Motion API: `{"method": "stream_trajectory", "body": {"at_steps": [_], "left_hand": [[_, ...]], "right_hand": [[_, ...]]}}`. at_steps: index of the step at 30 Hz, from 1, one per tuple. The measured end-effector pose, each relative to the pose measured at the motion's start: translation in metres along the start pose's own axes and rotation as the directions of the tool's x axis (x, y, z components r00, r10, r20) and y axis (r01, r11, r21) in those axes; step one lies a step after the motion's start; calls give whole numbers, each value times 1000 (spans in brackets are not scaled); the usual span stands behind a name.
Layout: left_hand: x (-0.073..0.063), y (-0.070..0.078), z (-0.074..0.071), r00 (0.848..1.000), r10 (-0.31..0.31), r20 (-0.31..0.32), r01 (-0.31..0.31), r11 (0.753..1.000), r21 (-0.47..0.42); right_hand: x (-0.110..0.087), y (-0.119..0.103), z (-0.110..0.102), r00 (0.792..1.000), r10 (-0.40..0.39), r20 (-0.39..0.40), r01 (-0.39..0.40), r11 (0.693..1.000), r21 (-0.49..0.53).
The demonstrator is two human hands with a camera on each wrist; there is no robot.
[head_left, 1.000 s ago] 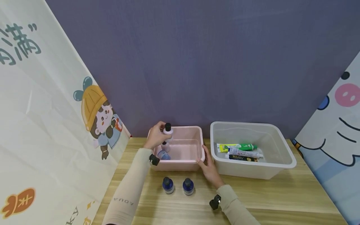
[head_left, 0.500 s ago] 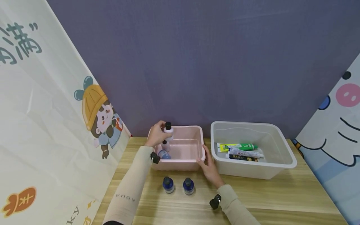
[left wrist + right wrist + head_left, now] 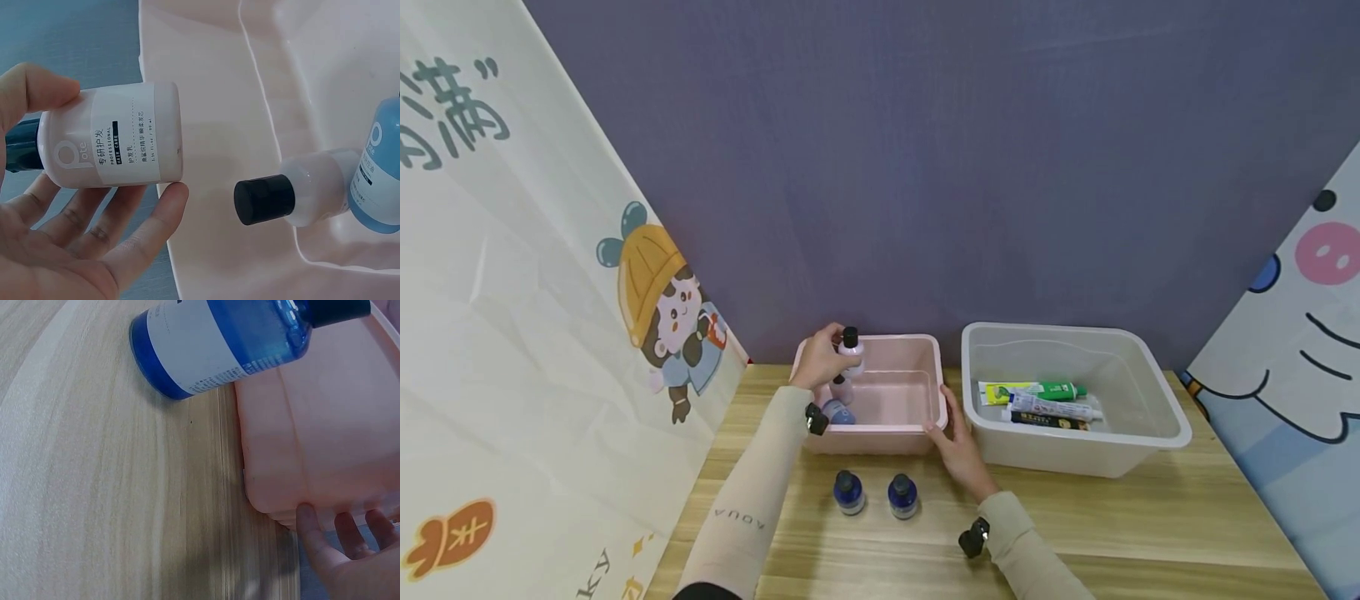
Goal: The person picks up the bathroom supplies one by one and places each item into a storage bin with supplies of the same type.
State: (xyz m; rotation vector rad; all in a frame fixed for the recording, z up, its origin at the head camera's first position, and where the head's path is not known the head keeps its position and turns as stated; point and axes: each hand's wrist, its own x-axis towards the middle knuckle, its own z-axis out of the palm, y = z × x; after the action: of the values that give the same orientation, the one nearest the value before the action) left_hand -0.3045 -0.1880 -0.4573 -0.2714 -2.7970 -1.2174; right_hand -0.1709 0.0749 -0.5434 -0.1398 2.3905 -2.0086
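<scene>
My left hand [image 3: 822, 360] grips a pale pink conditioner bottle [image 3: 115, 134] with a black cap, thumb on one side and fingers on the other. In the head view it is upright at the back left of the pink bin [image 3: 902, 442]. Below it, a second pale bottle [image 3: 315, 187] with a black cap and a blue bottle [image 3: 381, 165] are inside the bin's left end. My right hand [image 3: 961, 454] holds the bin's front right corner, its thumb [image 3: 306, 515] against the outer front wall and its fingers along the right side.
Two dark blue bottles [image 3: 849, 493] [image 3: 902, 497] stand on the wooden table [image 3: 865, 558] before the pink bin. To its right is a larger whitish bin [image 3: 1052, 454] with a green and yellow tube [image 3: 1033, 393], a white tube [image 3: 1052, 407] and a black tube [image 3: 1048, 422].
My left hand has shifted very slightly to the right with the conditioner bottle. My right hand and the bins keep their places.
</scene>
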Motion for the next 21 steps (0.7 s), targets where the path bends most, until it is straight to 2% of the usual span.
{"method": "stream_trajectory", "body": {"at_steps": [9, 15, 21], "left_hand": [[3, 2, 4, 1000, -27, 13, 26, 999, 33], [8, 1, 7, 999, -20, 29, 18, 996, 82], [10, 0, 10, 997, -35, 67, 32, 998, 48]], "right_hand": [[1, 2, 0, 1000, -3, 6, 3, 1000, 11], [2, 4, -1, 1000, -5, 7, 5, 1000, 9], [3, 6, 0, 1000, 6, 5, -6, 1000, 16]]}}
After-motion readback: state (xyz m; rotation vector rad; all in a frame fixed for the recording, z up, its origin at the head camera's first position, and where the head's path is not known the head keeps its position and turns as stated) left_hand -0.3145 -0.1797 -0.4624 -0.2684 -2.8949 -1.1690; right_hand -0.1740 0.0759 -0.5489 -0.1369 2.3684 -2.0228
